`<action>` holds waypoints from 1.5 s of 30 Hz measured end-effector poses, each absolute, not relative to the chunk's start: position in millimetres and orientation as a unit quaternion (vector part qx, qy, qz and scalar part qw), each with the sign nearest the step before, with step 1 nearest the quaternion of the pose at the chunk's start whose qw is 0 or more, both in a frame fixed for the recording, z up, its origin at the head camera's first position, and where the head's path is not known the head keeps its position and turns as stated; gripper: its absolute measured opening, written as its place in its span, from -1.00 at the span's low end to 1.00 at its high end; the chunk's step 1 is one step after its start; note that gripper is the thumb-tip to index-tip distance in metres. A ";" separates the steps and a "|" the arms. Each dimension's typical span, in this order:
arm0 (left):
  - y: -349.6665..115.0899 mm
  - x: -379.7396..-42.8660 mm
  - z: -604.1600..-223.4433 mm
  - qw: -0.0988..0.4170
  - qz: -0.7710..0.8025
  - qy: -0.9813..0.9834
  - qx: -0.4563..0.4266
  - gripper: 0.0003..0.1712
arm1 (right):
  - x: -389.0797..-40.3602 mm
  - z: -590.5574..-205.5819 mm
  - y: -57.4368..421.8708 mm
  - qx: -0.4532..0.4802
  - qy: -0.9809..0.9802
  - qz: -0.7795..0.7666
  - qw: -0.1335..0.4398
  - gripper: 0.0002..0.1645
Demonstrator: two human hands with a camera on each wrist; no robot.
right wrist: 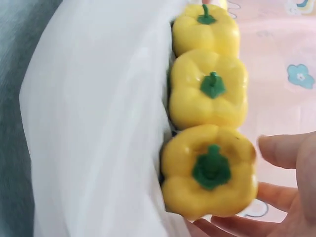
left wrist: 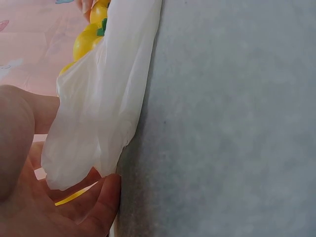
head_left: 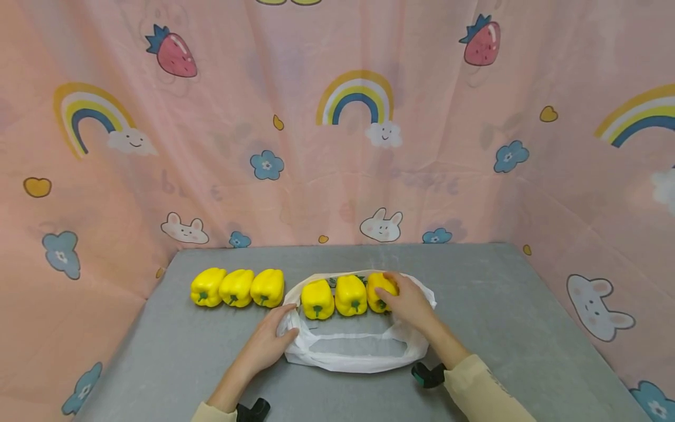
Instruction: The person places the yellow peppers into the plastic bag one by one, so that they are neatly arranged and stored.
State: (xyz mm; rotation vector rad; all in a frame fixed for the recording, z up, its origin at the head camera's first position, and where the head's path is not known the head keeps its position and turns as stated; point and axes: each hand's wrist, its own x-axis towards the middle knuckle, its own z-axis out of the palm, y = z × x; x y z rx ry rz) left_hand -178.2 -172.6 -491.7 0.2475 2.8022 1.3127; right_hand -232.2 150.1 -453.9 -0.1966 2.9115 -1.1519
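Observation:
A white plastic bag (head_left: 358, 362) lies on the table, its mouth spread wide. Three yellow bell peppers with green stems sit in a row in its opening: a left one (head_left: 317, 300), a middle one (head_left: 350, 295) and a right one (right wrist: 210, 170). My right hand (head_left: 411, 302) holds the right pepper, thumb at its side and fingers round behind it. At the bag's left edge, my left hand (head_left: 269, 337) holds the plastic between thumb and fingers. The film hides the thumb tip in the left wrist view.
Left of the bag, three more yellow bell peppers (head_left: 237, 288) stand side by side on the grey table (head_left: 506, 316). A pink printed cloth (head_left: 448, 181) hangs behind the table and along both sides. Dark straps with black devices (head_left: 428, 375) show at the wrists.

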 end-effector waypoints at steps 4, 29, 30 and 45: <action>-172.7 -177.9 -491.3 0.021 0.423 0.903 0.077 -0.41 | -225.7 -444.4 152.4 -0.060 0.931 -0.360 0.009 -0.33; -172.2 -177.9 -492.7 0.020 0.424 0.902 0.075 -0.41 | -194.7 -430.8 201.6 -0.131 0.890 -0.403 -0.168 -0.66; -172.2 -178.1 -492.8 0.021 0.424 0.902 0.074 -0.41 | -194.7 -432.2 204.0 -0.130 0.890 -0.400 -0.174 -0.67; -172.0 -177.5 -491.9 0.006 0.426 0.901 0.085 -0.43 | -205.2 -459.5 232.2 -0.104 0.901 -0.414 -0.073 -0.51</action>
